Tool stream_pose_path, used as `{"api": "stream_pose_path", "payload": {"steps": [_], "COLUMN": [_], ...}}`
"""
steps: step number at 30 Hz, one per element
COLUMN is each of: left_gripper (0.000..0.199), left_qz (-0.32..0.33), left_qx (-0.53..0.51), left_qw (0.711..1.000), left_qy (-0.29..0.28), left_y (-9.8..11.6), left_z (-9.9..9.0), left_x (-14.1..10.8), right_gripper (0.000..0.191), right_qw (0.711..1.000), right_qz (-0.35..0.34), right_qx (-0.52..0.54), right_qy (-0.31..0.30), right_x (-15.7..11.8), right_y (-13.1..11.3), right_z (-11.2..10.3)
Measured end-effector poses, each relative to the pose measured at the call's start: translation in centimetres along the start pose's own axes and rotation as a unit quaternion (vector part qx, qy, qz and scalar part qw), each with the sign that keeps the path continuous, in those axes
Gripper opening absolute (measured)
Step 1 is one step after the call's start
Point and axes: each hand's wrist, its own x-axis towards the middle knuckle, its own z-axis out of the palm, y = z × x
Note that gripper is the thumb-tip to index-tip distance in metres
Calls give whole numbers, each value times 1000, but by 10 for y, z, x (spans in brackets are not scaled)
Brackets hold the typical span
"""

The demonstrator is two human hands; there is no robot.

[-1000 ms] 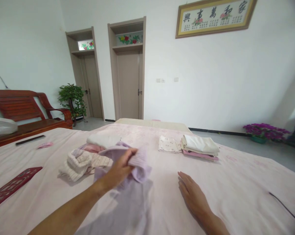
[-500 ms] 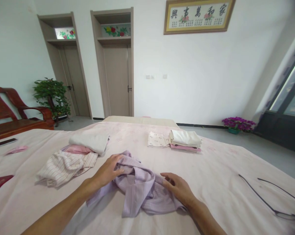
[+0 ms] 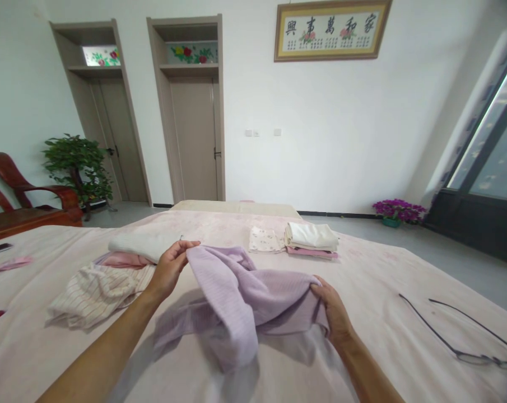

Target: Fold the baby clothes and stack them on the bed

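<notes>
Over the near part of the pink sheet (image 3: 371,285), the left hand (image 3: 169,271) and right hand (image 3: 334,309) pinched the lilac ribbed cloth (image 3: 274,294) well apart, so its middle drooped. Farther back on the sheet sat a folded cloth stack (image 3: 311,237), probably flat to stay neat.

There are two hands (image 3: 171,270) (image 3: 336,312), one lavender garment (image 3: 228,291), two doors (image 3: 194,134) (image 3: 121,140) and two plants (image 3: 73,159) (image 3: 398,210).

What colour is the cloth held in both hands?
The cloth is pale purple with fine, faint lines; the head view shows it best.
</notes>
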Motion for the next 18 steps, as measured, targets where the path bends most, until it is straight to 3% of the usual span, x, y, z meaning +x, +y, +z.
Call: {"api": "stream_pose_path", "payload": {"steps": [3, 5, 8, 11, 14, 16, 18], "left_gripper": [37, 46, 57, 67, 63, 53, 49], "left_qz": [-95, -199, -307, -315, -295, -277, -263], "left_qx": [8, 12, 3, 74, 94, 33, -42], "left_qw": [995, 980, 952, 946, 949, 953, 954], "left_qy": [-5, 3, -7, -20, -65, -120, -138], "left_y": [-7, -25, -52, -61, -52, -41, -29], "left_z": [-8, -17, -27, -28, -17, -4, 13], "left_x": [-8, -15, -26, -31, -31, -31, -34], "right_gripper": [50, 59, 48, 38, 36, 36, 34], "right_qw": [972, 954, 965, 979, 985, 987, 988], "right_qz": [109, 119, 91, 109, 117, 114, 109], "right_qx": [14, -14, -51, -53, -36, -28, -32], "right_qy": [-206, -273, -239, -166, -119, -110, -108], "right_x": [-5, -6, -4, 2, 6, 7, 7], "right_y": [-10, -12, -6, 7, 22, 29, 32], "right_z": [-10, -7, 5, 12, 14, 13, 13]}}
